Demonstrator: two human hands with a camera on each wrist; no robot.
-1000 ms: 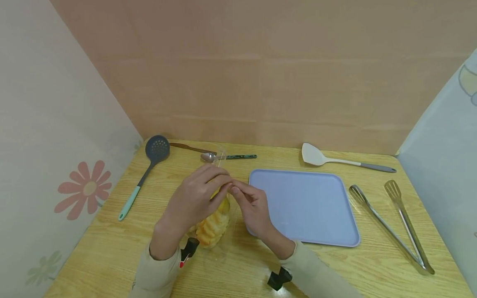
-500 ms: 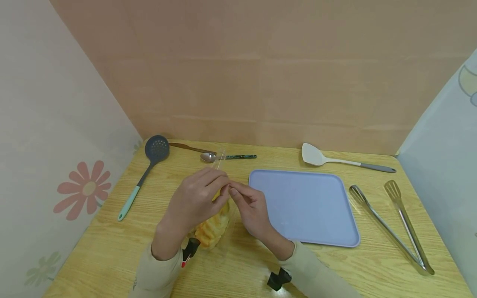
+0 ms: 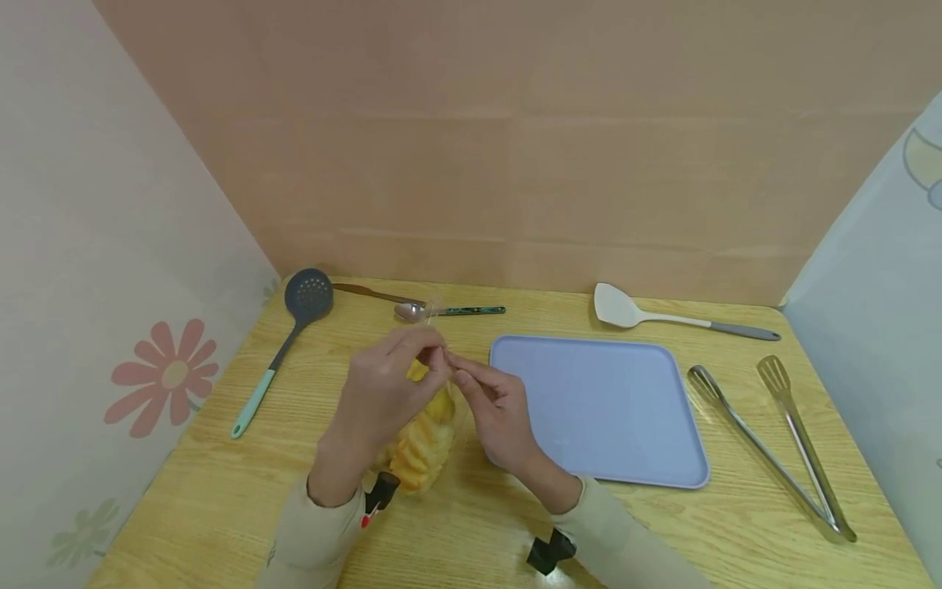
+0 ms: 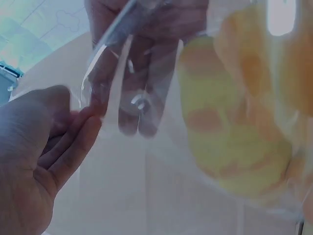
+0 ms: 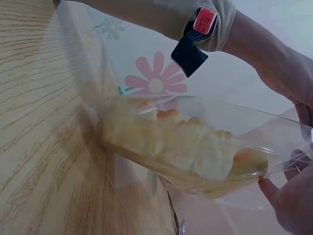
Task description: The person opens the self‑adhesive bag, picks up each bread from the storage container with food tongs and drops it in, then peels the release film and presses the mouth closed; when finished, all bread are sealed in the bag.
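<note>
A clear plastic bag (image 5: 195,142) holds golden, ridged bread (image 3: 421,448) and stands above the tabletop, between my forearms. My left hand (image 3: 388,378) pinches the top of the bag between thumb and forefinger. From the other side my right hand (image 3: 500,413) pinches the same top, its fingertips right against the left hand's. The pinched film between the fingertips is mostly hidden in the head view. Through the film in the left wrist view, the yellow bread (image 4: 230,122) shows close beside the hands.
A lavender tray (image 3: 603,409) lies right of the hands. Beyond it are a white spatula (image 3: 620,306) and metal tongs (image 3: 780,454). A dark skimmer (image 3: 309,296), a brown knife-like utensil (image 3: 375,293) and a spoon (image 3: 471,311) lie at the back left. Walls border the table.
My left hand has turned slightly and its thumb and forefinger now form a rounder loop at the bag's top, uncovering more bread. The right hand has barely moved.
</note>
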